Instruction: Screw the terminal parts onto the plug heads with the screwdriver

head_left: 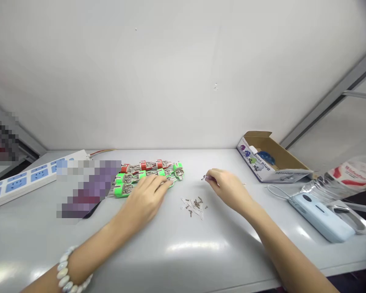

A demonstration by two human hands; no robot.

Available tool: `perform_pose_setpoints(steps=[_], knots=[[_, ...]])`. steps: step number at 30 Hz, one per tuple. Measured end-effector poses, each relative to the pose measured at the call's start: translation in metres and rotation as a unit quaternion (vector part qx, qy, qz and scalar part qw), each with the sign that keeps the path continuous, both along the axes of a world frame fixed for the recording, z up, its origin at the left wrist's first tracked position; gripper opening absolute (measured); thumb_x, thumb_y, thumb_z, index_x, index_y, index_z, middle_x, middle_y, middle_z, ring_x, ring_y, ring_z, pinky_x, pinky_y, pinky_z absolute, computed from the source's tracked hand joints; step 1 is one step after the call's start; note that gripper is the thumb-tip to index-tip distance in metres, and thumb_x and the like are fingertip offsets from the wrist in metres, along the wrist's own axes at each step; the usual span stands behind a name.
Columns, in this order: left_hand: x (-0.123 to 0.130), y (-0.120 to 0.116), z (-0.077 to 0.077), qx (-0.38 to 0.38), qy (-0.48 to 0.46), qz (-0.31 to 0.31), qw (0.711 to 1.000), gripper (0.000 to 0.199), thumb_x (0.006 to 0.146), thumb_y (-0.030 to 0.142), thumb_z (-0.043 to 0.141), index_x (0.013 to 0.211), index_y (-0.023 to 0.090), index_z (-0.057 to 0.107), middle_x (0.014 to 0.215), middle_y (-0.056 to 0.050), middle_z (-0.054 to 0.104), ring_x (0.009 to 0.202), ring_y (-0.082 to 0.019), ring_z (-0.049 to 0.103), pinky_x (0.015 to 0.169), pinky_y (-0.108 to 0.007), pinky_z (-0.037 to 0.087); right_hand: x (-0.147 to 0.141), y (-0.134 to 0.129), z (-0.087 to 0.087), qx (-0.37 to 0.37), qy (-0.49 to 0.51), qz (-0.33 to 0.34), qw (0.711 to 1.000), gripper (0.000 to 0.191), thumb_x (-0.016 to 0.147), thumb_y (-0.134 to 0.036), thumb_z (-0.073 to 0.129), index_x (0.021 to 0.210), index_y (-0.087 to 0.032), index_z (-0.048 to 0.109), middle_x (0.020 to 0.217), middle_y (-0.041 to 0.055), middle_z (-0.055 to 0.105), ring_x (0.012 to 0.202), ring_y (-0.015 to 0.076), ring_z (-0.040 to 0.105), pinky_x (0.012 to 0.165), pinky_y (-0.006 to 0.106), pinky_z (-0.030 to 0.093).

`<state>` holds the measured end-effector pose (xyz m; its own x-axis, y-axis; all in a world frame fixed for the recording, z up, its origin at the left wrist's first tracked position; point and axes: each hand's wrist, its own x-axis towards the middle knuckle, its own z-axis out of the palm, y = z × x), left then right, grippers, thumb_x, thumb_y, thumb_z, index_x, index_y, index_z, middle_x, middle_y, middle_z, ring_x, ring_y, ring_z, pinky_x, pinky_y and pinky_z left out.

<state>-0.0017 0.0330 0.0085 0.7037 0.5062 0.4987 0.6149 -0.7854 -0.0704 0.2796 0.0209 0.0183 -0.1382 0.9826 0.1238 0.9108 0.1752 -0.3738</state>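
Two bare hands at work on a grey table (158, 266), held well apart. The left hand (148, 196) lies over the near side of the green plugs (178, 169), its thumb and fingers at one of them; whether they grip it or merely rest there cannot be told. The right hand (230, 188) has its fingertips pinched together on a small part (203, 178), too small to identify. The red plugs (146, 165) lie just behind the green. Screws (197, 203) and white strips (202, 213) lie loose between the hands, nearer the body.

Principal hazards, as judged: the small part could slip, since only the fingertips hold it, and be lost among the screws. A low sweep of either wrist could scatter the loose heap, which has no tray to contain it. The plugs show their metal innards uncovered; a knock from the left hand, so close above them, could push neighbours together or dislodge inner pieces. The box (271, 160), to the right and farther back, stands clear of both hands and seems little at risk.
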Motion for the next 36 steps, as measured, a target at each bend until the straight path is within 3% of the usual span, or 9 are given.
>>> perform_pose_setpoints(steps=[5,11,16,20,25,28,30,32,36], knots=[[-0.005,0.018,0.004,0.016,0.055,0.071,0.996,0.023,0.102,0.023,0.048,0.109,0.014,0.068,0.105,-0.014,0.067,0.093,-0.031,0.059,0.079,-0.041,0.046,0.001,0.016,-0.022,-0.008,-0.006,-0.017,1.0,0.02,0.094,-0.006,0.054,0.092,-0.021,0.068,0.099,0.0048,0.073,0.083,0.02,0.066,0.068,0.027,0.04],[-0.007,0.016,-0.006,-0.021,0.058,0.084,0.995,0.017,0.099,0.025,0.055,0.109,0.016,0.066,0.104,-0.012,0.065,0.093,-0.03,0.057,0.081,-0.04,0.044,-0.003,0.024,-0.036,-0.011,-0.006,-0.013,1.0,0.023,0.091,-0.002,0.052,0.089,-0.019,0.067,0.098,0.006,0.071,0.083,0.0191,0.064,0.068,0.026,0.038],[-0.008,0.013,-0.008,-0.033,0.052,0.073,0.995,0.019,0.1,0.026,0.052,0.111,0.015,0.064,0.108,-0.013,0.064,0.097,-0.031,0.055,0.084,-0.041,0.043,-0.009,0.015,-0.03,-0.022,0.013,0.045,0.999,0.025,0.085,0.002,0.05,0.081,-0.019,0.062,0.084,0.0025,0.068,0.075,0.0167,0.059,0.066,0.025,0.037],[-0.005,0.012,-0.01,-0.053,0.029,0.063,0.996,0.017,0.1,0.026,0.053,0.11,0.017,0.063,0.11,-0.011,0.064,0.099,-0.03,0.055,0.086,-0.041,0.043,-0.011,0.007,-0.02,-0.035,0.043,0.104,0.993,0.019,0.086,-0.006,0.058,0.074,-0.02,0.06,0.076,-0.0003,0.065,0.069,0.0154,0.057,0.064,0.025,0.038],[0.0,0.012,-0.015,-0.048,0.037,0.063,0.996,0.015,0.098,0.019,0.055,0.11,0.016,0.063,0.109,-0.011,0.067,0.101,-0.03,0.056,0.087,-0.04,0.043,-0.012,0.001,-0.005,0.016,0.096,0.088,0.991,0.023,0.102,-0.025,0.046,0.082,-0.022,0.056,0.079,0.0017,0.064,0.069,0.0179,0.057,0.064,0.028,0.041],[0.0,0.011,-0.015,-0.063,0.005,0.042,0.997,0.018,0.099,0.019,0.051,0.111,0.016,0.063,0.106,-0.011,0.068,0.1,-0.029,0.057,0.086,-0.04,0.044,-0.013,-0.005,0.002,0.08,0.126,0.071,0.986,0.026,0.106,-0.03,0.039,0.088,-0.022,0.056,0.089,0.0052,0.064,0.079,0.0202,0.058,0.073,0.032,0.044],[-0.002,0.008,-0.013,-0.093,-0.036,0.026,0.995,0.019,0.098,0.021,0.049,0.111,0.016,0.062,0.104,-0.009,0.068,0.098,-0.028,0.059,0.086,-0.039,0.045,-0.014,-0.009,0.004,0.148,0.149,0.064,0.976,0.024,0.105,-0.032,0.041,0.091,-0.021,0.057,0.095,0.0071,0.063,0.087,0.0218,0.058,0.079,0.035,0.044],[-0.003,0.004,-0.01,-0.146,-0.079,0.01,0.986,0.018,0.097,0.022,0.05,0.11,0.017,0.061,0.102,-0.008,0.068,0.094,-0.025,0.061,0.083,-0.036,0.047,-0.015,-0.012,0.002,0.182,0.199,0.055,0.961,0.024,0.104,-0.034,0.045,0.087,-0.022,0.058,0.087,0.0051,0.061,0.078,0.0205,0.056,0.074,0.034,0.044],[-0.002,-0.007,-0.004,-0.273,-0.127,-0.025,0.953,0.019,0.098,0.022,0.048,0.111,0.018,0.06,0.099,-0.005,0.066,0.081,-0.018,0.061,0.069,-0.028,0.05,-0.019,-0.016,-0.004,0.11,0.358,0.057,0.925,0.031,0.104,-0.043,0.049,0.083,-0.022,0.058,0.072,0.0002,0.059,0.06,0.016,0.057,0.059,0.031,0.048]])
